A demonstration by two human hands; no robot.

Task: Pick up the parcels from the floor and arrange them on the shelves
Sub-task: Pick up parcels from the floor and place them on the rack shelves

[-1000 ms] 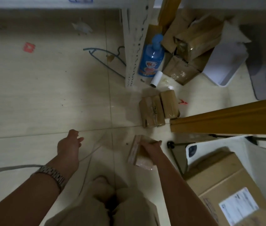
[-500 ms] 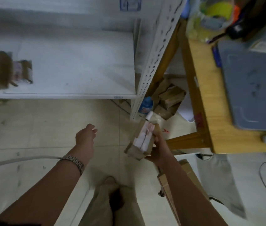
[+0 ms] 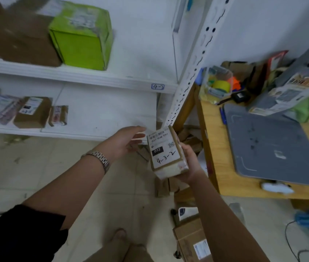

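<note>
Cardboard parcel (image 3: 166, 152), one, gripped in the right hand (image 3: 189, 163).
Left hand (image 3: 126, 141) open, empty, beside it; three small parcels (image 3: 30, 112) on the lower shelf (image 3: 100, 114).

Small brown cardboard parcel (image 3: 166, 154), matt, with a white paper label and glossy clear tape at its lower end. White-painted metal shelving upright (image 3: 193, 69), smooth, punched with slots. Smooth white shelf boards (image 3: 100, 112), slightly scuffed. Green box (image 3: 81, 36), wrapped in shiny film. Brown cardboard boxes (image 3: 17, 36), matt. Silvery metal link watch strap (image 3: 100, 159), polished. Wooden worktop (image 3: 216, 148), yellowish, satin finish. Grey mat (image 3: 274, 144) on it, dull and smooth. Pale tiled floor (image 3: 36, 171), faintly glossy, marked with dirt. Black cloth sleeve (image 3: 19, 235), matt.
</note>
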